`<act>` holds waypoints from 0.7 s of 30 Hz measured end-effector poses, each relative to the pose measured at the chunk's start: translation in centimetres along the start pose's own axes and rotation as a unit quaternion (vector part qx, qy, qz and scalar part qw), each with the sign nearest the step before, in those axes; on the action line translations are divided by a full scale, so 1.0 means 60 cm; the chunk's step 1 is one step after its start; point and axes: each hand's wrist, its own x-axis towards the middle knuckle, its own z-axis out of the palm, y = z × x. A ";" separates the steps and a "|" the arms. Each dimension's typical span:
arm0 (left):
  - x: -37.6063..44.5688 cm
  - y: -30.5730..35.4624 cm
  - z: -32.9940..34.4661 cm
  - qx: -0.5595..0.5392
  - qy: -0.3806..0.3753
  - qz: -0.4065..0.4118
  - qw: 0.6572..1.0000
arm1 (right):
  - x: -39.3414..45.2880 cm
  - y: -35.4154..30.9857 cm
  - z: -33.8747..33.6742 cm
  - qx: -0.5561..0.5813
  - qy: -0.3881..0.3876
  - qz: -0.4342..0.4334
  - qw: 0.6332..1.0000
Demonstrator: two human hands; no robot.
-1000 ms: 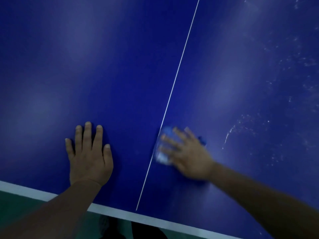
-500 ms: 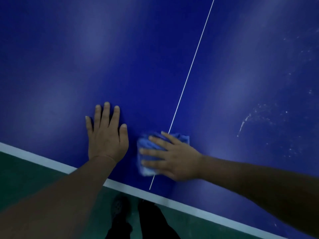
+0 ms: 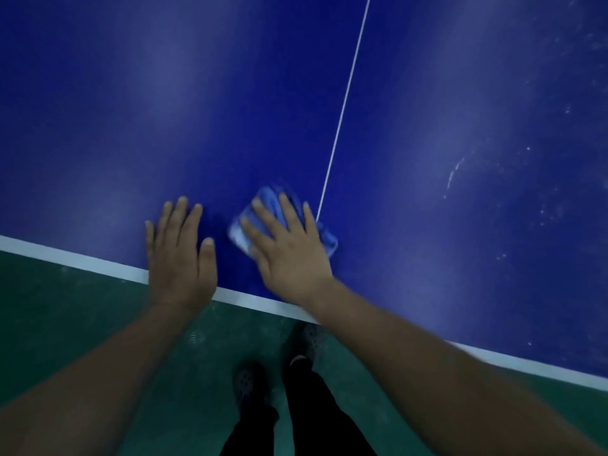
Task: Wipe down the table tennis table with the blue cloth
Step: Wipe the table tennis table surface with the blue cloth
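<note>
Right hand (image 3: 289,248) presses blue cloth (image 3: 263,205) flat near table (image 3: 98,126) near edge, just left of centre line (image 3: 342,110), fingers straight and spread; left hand (image 3: 181,251) flat, bracing, holding nothing; keep palm pressure even, overlap strokes, work toward the white specks (image 3: 454,176) at right.

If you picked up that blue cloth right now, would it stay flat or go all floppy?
Probably floppy: the blue cloth lies bunched in soft folds under the right hand. It likely slides easily, since the table looks smooth and shiny. It seems light too, as flat fingers alone appear to move it.
</note>
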 end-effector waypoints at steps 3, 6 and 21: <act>-0.030 -0.004 0.001 0.026 -0.014 0.045 0.999 | -0.143 0.072 0.009 -0.019 -0.004 0.081 0.997; -0.029 -0.004 0.005 0.074 -0.051 0.085 0.992 | -0.250 0.217 -0.022 -0.041 0.012 0.356 0.934; -0.026 -0.007 0.009 0.183 -0.108 0.119 0.970 | -0.265 0.179 -0.004 -0.022 0.042 0.338 0.940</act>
